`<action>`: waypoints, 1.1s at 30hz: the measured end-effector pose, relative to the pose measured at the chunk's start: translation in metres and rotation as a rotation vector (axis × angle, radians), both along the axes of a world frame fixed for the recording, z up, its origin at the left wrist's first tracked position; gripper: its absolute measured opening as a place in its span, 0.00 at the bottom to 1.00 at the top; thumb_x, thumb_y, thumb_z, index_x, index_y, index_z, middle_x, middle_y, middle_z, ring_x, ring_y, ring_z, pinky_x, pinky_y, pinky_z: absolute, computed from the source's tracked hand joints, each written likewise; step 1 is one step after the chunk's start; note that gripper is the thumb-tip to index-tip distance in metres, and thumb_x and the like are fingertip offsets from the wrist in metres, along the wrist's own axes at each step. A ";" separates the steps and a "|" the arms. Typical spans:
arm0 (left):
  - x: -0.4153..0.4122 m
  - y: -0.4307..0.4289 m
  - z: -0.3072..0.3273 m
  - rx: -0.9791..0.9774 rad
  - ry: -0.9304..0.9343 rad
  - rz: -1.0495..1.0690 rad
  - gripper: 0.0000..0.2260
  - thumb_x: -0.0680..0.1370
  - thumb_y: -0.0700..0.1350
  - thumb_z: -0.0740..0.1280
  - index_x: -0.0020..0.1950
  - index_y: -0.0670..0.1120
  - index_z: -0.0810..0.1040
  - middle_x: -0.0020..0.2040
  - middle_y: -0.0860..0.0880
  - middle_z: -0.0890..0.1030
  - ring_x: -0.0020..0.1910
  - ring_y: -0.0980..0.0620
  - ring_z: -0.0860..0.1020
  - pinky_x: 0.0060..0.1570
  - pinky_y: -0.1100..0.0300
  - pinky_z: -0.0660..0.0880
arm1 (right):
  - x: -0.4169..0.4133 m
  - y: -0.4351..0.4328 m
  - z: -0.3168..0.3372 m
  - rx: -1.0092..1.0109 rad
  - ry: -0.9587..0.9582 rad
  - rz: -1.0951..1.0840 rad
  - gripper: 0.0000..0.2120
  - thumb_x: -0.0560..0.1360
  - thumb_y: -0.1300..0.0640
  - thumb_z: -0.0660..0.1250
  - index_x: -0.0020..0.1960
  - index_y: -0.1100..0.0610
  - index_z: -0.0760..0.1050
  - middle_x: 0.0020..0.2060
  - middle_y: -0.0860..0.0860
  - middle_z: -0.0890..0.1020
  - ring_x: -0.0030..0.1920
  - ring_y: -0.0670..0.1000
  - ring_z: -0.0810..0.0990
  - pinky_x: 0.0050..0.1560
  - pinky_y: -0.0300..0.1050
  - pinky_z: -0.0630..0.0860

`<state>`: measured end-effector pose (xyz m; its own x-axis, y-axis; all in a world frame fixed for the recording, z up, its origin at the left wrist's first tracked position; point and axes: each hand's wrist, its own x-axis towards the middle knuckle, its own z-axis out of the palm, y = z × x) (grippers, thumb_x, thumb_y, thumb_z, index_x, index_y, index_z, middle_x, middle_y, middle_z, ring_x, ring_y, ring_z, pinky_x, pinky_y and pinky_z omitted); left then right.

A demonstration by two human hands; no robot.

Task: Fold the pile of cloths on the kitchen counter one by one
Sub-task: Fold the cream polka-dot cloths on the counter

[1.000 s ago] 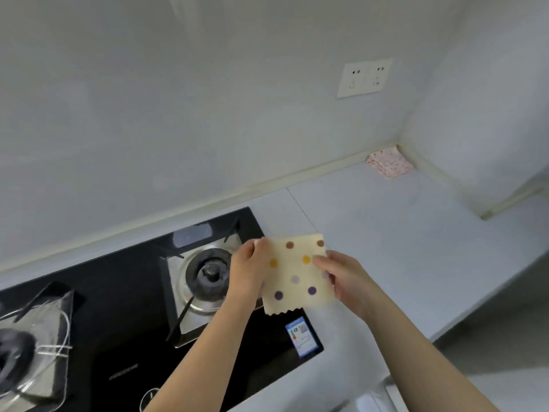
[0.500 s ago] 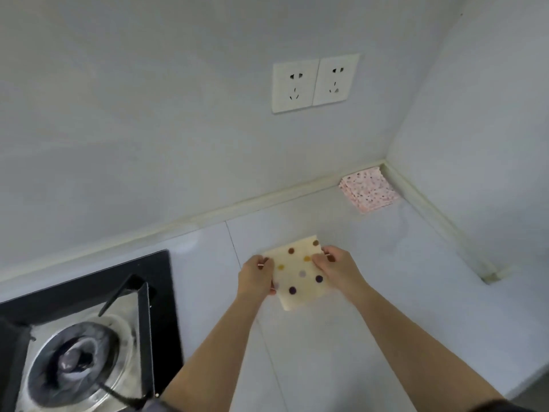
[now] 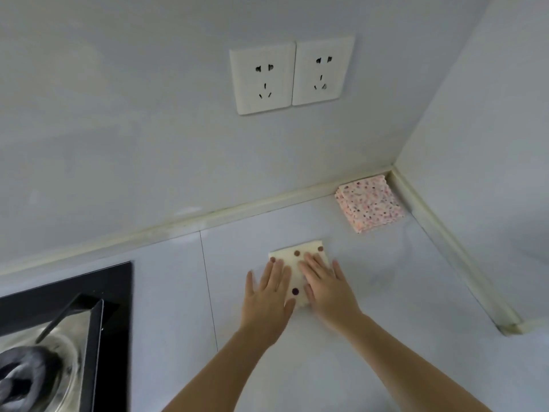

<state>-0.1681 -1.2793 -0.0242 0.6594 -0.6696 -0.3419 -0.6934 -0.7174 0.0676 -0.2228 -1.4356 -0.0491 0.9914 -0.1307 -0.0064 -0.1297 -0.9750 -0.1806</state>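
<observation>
- Showing the cream dotted cloth (image 3: 309, 248) lying folded flat on the counter (image 3: 386, 292), near the back wall, partly under both hands.
- Pressing on the cloth's left part with the left hand (image 3: 267, 295), palm down, fingers (image 3: 277, 270) straight and slightly spread, gripping nothing.
- Pressing on the cloth's right part with the right hand (image 3: 326, 289), fingers (image 3: 315, 264) likewise straight and flat, gripping nothing; leaving dotted fabric showing between the hands and beyond the fingertips.
- Showing a folded pink speckled cloth (image 3: 370, 203) lying in the counter's back right corner, well apart from the hands.
- Showing a double wall socket (image 3: 291, 74) above and a gas hob (image 3: 59, 322) at lower left.
</observation>
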 end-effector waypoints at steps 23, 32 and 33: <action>0.066 -0.015 0.006 -0.255 0.014 0.126 0.26 0.83 0.53 0.48 0.79 0.50 0.44 0.80 0.49 0.43 0.78 0.50 0.42 0.76 0.47 0.45 | 0.066 -0.036 0.022 0.230 -0.041 -0.050 0.25 0.81 0.59 0.57 0.77 0.55 0.59 0.77 0.51 0.58 0.78 0.50 0.50 0.76 0.54 0.43; -0.047 0.180 0.027 -0.730 0.089 0.380 0.17 0.79 0.45 0.61 0.68 0.48 0.73 0.72 0.53 0.69 0.71 0.57 0.64 0.69 0.63 0.62 | -0.040 0.123 0.038 0.571 -0.050 -0.122 0.25 0.78 0.61 0.64 0.74 0.56 0.64 0.75 0.51 0.63 0.77 0.50 0.56 0.77 0.56 0.50; -0.061 0.200 0.033 -0.748 0.094 0.416 0.17 0.79 0.42 0.63 0.68 0.48 0.73 0.72 0.53 0.69 0.71 0.57 0.64 0.69 0.68 0.60 | -0.049 0.146 0.040 0.598 -0.040 -0.112 0.25 0.77 0.62 0.64 0.73 0.56 0.65 0.75 0.52 0.64 0.77 0.51 0.56 0.76 0.57 0.51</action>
<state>-0.2295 -1.0793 0.0086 0.8921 -0.4510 0.0274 -0.3521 -0.6559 0.6677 -0.2721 -1.2892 -0.0088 0.9728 -0.2195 -0.0741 -0.2075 -0.6836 -0.6997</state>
